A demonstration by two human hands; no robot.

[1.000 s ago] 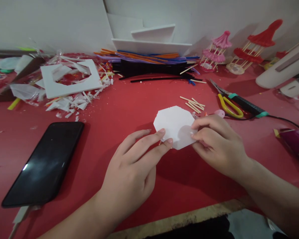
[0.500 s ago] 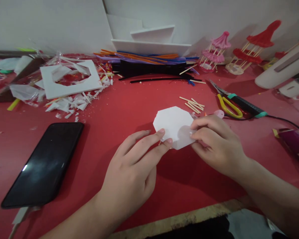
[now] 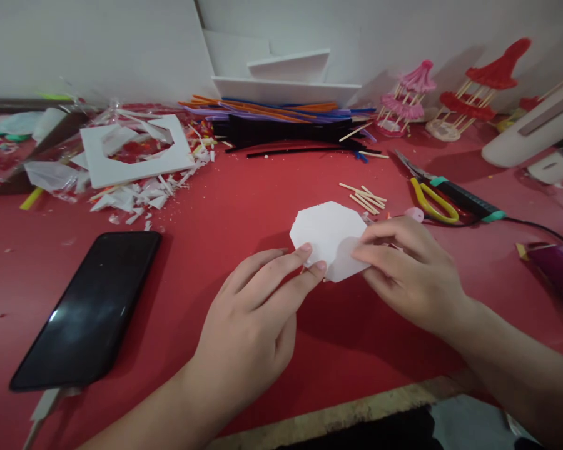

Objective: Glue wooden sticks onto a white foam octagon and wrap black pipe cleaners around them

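Observation:
A white many-sided foam board piece (image 3: 328,231) is held between my two hands, a little above the red table. My left hand (image 3: 258,312) grips its near left edge, with fingertips on top and the thumb hidden. At the right edge, my right hand (image 3: 410,272) pinches the piece, index finger and thumb close together over its surface. What lies under the piece is mostly hidden; a small bit of something pale shows beneath the near left edge. Just beyond it lie several short wooden sticks (image 3: 366,199).
A black phone (image 3: 89,312) on a cable lies left. Foam scraps (image 3: 122,197) and a cut-out foam frame (image 3: 91,159) sit behind it. Pipe cleaners (image 3: 281,128) line the back. Yellow-handled scissors (image 3: 434,203), a black-handled tool (image 3: 469,199) and pink (image 3: 406,100) and red (image 3: 469,103) tiered models stand right.
My right fingers have shifted slightly leftward over the foam piece's right edge. The whole view has moved a little; the piece stays between both hands.

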